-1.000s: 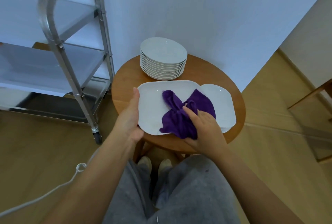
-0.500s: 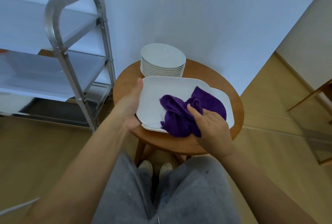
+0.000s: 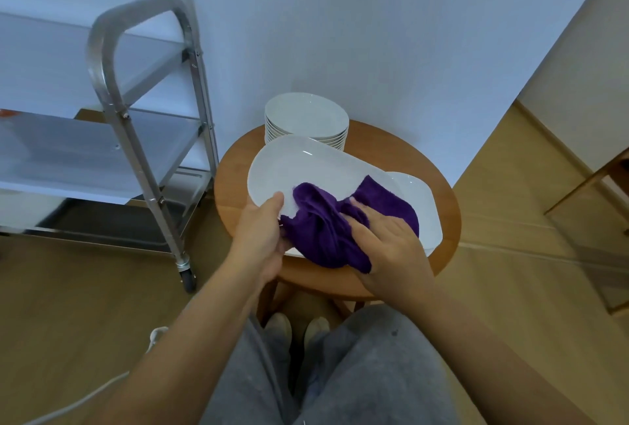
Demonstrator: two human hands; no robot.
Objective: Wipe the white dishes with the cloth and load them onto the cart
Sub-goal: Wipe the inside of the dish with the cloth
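Note:
A long white oval platter (image 3: pixel 299 169) is tilted up above the round wooden table (image 3: pixel 439 193). My left hand (image 3: pixel 263 237) grips its near left rim, thumb on top. A purple cloth (image 3: pixel 323 223) lies bunched on the platter's near part, and my right hand (image 3: pixel 388 240) presses on it, fingers wrapped over the fabric. Under the platter, at the right, another white platter (image 3: pixel 427 210) rests on the table. A stack of several round white plates (image 3: pixel 306 118) stands at the back of the table. The steel cart (image 3: pixel 143 138) stands to the left.
The cart has flat shelves (image 3: pixel 68 159) and a caster (image 3: pixel 186 274) near the table. A white wall rises behind the table. A white cable (image 3: pixel 102 390) runs over the wooden floor at the lower left. Wooden furniture legs (image 3: pixel 585 186) show at the right edge. My knees are below.
My left hand has lifted and tilted the platter, sliding from its left edge to the near rim. My right hand keeps rubbing the cloth over it, now toward the right.

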